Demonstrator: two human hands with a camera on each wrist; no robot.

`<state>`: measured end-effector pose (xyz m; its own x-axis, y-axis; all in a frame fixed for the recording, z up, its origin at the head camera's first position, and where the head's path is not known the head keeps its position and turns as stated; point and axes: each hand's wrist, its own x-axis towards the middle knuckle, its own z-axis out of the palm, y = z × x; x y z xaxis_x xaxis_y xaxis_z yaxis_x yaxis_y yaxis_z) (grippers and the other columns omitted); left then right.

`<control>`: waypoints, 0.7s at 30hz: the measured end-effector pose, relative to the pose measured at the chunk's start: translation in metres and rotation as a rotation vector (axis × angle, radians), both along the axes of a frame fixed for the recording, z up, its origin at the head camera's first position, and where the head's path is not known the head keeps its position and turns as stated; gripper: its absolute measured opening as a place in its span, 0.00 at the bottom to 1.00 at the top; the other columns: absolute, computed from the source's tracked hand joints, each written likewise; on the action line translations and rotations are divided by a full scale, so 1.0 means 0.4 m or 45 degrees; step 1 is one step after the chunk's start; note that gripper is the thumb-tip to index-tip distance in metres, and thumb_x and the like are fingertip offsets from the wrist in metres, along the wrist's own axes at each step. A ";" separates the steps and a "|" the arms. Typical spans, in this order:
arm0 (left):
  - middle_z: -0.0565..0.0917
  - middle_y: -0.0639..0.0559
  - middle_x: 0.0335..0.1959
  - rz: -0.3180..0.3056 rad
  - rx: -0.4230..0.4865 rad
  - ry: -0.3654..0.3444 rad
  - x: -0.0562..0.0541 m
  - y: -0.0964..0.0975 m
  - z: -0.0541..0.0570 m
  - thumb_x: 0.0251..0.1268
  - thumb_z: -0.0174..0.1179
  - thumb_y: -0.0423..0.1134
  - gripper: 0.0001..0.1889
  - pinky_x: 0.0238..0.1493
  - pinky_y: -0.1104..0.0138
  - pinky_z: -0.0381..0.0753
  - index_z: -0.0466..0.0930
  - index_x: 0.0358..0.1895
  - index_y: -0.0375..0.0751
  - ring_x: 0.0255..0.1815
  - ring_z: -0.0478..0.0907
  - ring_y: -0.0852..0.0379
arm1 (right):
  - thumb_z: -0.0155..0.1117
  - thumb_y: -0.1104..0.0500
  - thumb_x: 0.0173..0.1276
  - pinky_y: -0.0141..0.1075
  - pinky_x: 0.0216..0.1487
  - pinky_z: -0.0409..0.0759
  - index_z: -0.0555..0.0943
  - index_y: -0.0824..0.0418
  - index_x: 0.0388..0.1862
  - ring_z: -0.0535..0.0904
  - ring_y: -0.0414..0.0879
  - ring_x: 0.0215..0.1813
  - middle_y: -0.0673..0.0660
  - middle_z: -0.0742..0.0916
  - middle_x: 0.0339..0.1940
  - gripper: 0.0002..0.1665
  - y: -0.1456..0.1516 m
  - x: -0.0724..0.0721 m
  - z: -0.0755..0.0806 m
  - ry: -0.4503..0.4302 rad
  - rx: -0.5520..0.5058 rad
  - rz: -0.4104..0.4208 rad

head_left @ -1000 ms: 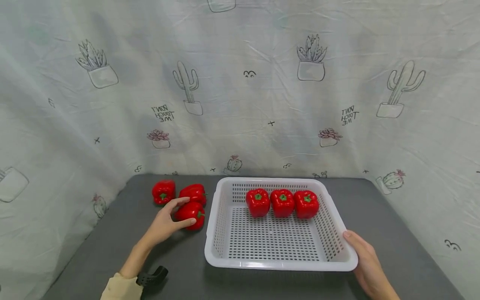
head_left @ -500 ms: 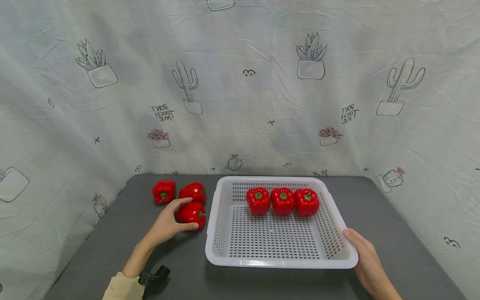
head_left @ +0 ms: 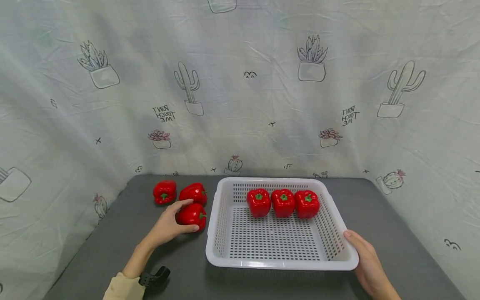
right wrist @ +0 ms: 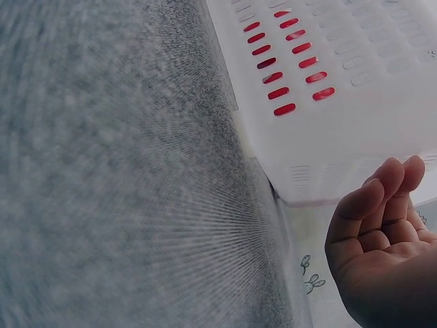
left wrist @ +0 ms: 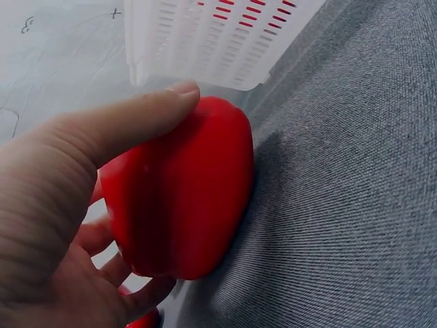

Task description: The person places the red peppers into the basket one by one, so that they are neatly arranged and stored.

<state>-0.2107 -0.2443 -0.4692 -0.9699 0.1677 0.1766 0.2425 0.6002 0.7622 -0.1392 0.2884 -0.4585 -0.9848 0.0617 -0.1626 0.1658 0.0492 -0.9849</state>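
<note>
My left hand [head_left: 168,223] holds a red bell pepper [head_left: 192,216] with the thumb on its near side and the fingers round the far side. The left wrist view shows that bell pepper [left wrist: 181,191] on its side, low against the grey tabletop. Just behind it lies another red bell pepper [head_left: 193,193], and a third bell pepper [head_left: 164,192] is farther left. At the near right corner of the white plastic basket [head_left: 281,264], my right hand [head_left: 366,260] grips the rim. In the right wrist view the fingers of my right hand [right wrist: 379,239] curl at the basket's edge.
Inside the basket, a row of three red bell peppers [head_left: 283,203] stands along the back wall, stems facing forward. The grey tabletop [head_left: 180,277] ends at a patterned curtain [head_left: 240,104] behind and at both sides.
My left hand has settled round the near bell pepper, which has shifted very slightly right. The right hand and the basket stay nearly in place.
</note>
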 end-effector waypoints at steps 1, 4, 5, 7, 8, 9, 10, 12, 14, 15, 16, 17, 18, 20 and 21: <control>0.71 0.45 0.64 0.003 -0.005 -0.001 0.000 0.000 0.001 0.46 0.78 0.52 0.44 0.59 0.41 0.70 0.69 0.69 0.48 0.63 0.66 0.44 | 0.43 0.42 0.80 0.41 0.44 0.80 0.63 0.67 0.70 0.80 0.44 0.48 0.50 0.80 0.50 0.34 0.000 0.000 -0.001 0.001 0.001 0.001; 0.72 0.48 0.63 0.015 0.004 0.011 0.000 0.000 0.004 0.45 0.78 0.52 0.44 0.58 0.43 0.72 0.69 0.68 0.49 0.62 0.66 0.46 | 0.43 0.42 0.80 0.41 0.44 0.80 0.62 0.68 0.70 0.80 0.44 0.48 0.50 0.80 0.50 0.35 0.000 -0.001 -0.002 0.000 0.004 0.002; 0.72 0.49 0.62 0.016 0.009 0.024 0.000 0.000 0.005 0.45 0.78 0.51 0.43 0.57 0.44 0.73 0.69 0.68 0.49 0.61 0.66 0.47 | 0.43 0.42 0.80 0.41 0.44 0.80 0.62 0.68 0.70 0.79 0.44 0.48 0.50 0.80 0.50 0.35 0.000 0.000 -0.002 0.002 0.003 0.001; 0.72 0.49 0.61 0.020 0.024 0.057 0.000 0.002 0.011 0.46 0.78 0.51 0.43 0.55 0.45 0.75 0.70 0.68 0.49 0.60 0.67 0.47 | 0.44 0.42 0.80 0.40 0.44 0.80 0.63 0.67 0.69 0.80 0.43 0.48 0.49 0.80 0.50 0.34 0.000 0.000 -0.003 0.004 -0.001 -0.001; 0.72 0.49 0.61 0.025 0.038 0.074 0.001 0.002 0.014 0.46 0.78 0.51 0.42 0.54 0.45 0.76 0.70 0.68 0.48 0.60 0.67 0.47 | 0.44 0.41 0.80 0.40 0.44 0.80 0.64 0.66 0.69 0.80 0.43 0.48 0.49 0.80 0.49 0.34 0.000 0.000 -0.003 0.006 -0.008 -0.001; 0.72 0.49 0.61 0.030 0.053 0.089 0.002 0.003 0.019 0.46 0.78 0.50 0.42 0.54 0.46 0.76 0.70 0.68 0.48 0.59 0.67 0.47 | 0.45 0.42 0.80 0.40 0.44 0.80 0.65 0.65 0.68 0.80 0.43 0.48 0.48 0.81 0.49 0.33 0.000 0.000 -0.003 0.010 -0.013 -0.002; 0.71 0.50 0.61 0.039 0.068 0.104 0.003 0.004 0.024 0.46 0.78 0.50 0.42 0.53 0.46 0.77 0.70 0.67 0.49 0.59 0.67 0.47 | 0.45 0.41 0.79 0.40 0.44 0.80 0.66 0.64 0.67 0.80 0.43 0.48 0.48 0.81 0.49 0.31 0.000 0.001 -0.003 0.013 -0.020 -0.006; 0.71 0.51 0.62 0.052 0.104 0.126 0.006 0.004 0.033 0.47 0.78 0.50 0.41 0.53 0.47 0.76 0.71 0.67 0.49 0.59 0.67 0.48 | 0.46 0.41 0.79 0.40 0.44 0.80 0.69 0.60 0.65 0.80 0.43 0.48 0.47 0.81 0.48 0.28 0.000 0.001 -0.003 0.019 -0.030 -0.010; 0.71 0.51 0.62 0.062 0.142 0.145 0.006 0.003 0.040 0.47 0.78 0.48 0.40 0.53 0.48 0.76 0.70 0.67 0.49 0.59 0.67 0.49 | 0.47 0.41 0.79 0.40 0.44 0.80 0.71 0.57 0.63 0.79 0.43 0.48 0.46 0.82 0.47 0.26 0.001 0.000 -0.002 0.028 -0.038 -0.009; 0.70 0.51 0.63 0.068 0.158 0.153 0.007 0.002 0.043 0.48 0.78 0.48 0.40 0.53 0.48 0.76 0.70 0.67 0.48 0.59 0.67 0.49 | 0.47 0.41 0.79 0.40 0.45 0.80 0.72 0.56 0.62 0.79 0.43 0.48 0.46 0.82 0.47 0.25 0.001 -0.001 -0.002 0.031 -0.038 -0.010; 0.70 0.51 0.63 0.073 0.171 0.162 0.006 0.002 0.045 0.49 0.77 0.47 0.40 0.54 0.48 0.76 0.70 0.68 0.48 0.59 0.67 0.49 | 0.47 0.41 0.79 0.40 0.45 0.80 0.72 0.55 0.61 0.79 0.43 0.48 0.46 0.82 0.47 0.24 0.000 -0.001 -0.002 0.034 -0.039 -0.010; 0.70 0.51 0.63 0.077 0.181 0.172 0.006 0.002 0.047 0.49 0.77 0.46 0.40 0.54 0.48 0.76 0.69 0.68 0.47 0.60 0.67 0.49 | 0.47 0.41 0.79 0.40 0.45 0.80 0.72 0.55 0.61 0.79 0.43 0.48 0.46 0.82 0.47 0.24 0.000 -0.001 -0.002 0.039 -0.039 -0.009; 0.70 0.51 0.64 0.081 0.190 0.179 0.006 0.002 0.048 0.50 0.77 0.46 0.41 0.54 0.48 0.76 0.69 0.69 0.47 0.60 0.67 0.49 | 0.47 0.41 0.79 0.39 0.45 0.80 0.73 0.54 0.61 0.79 0.43 0.48 0.46 0.82 0.47 0.24 0.000 -0.001 -0.002 0.040 -0.038 -0.009; 0.69 0.50 0.64 0.088 0.208 0.192 0.007 0.003 0.052 0.50 0.76 0.45 0.41 0.55 0.47 0.75 0.68 0.69 0.46 0.60 0.67 0.49 | 0.46 0.41 0.79 0.39 0.44 0.80 0.72 0.57 0.61 0.80 0.44 0.48 0.47 0.82 0.47 0.25 0.000 -0.001 -0.003 0.043 -0.034 -0.007; 0.69 0.50 0.64 0.092 0.213 0.196 0.007 0.003 0.054 0.51 0.76 0.45 0.41 0.55 0.47 0.75 0.68 0.70 0.45 0.60 0.67 0.49 | 0.46 0.41 0.79 0.39 0.44 0.80 0.71 0.58 0.63 0.80 0.44 0.48 0.47 0.82 0.48 0.26 0.000 0.000 -0.003 0.041 -0.032 -0.004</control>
<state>-0.2078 -0.2430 -0.4477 -0.9379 0.0546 0.3427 0.3244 0.4884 0.8100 -0.1393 0.2883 -0.4598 -0.9893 0.0612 -0.1327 0.1344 0.0239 -0.9906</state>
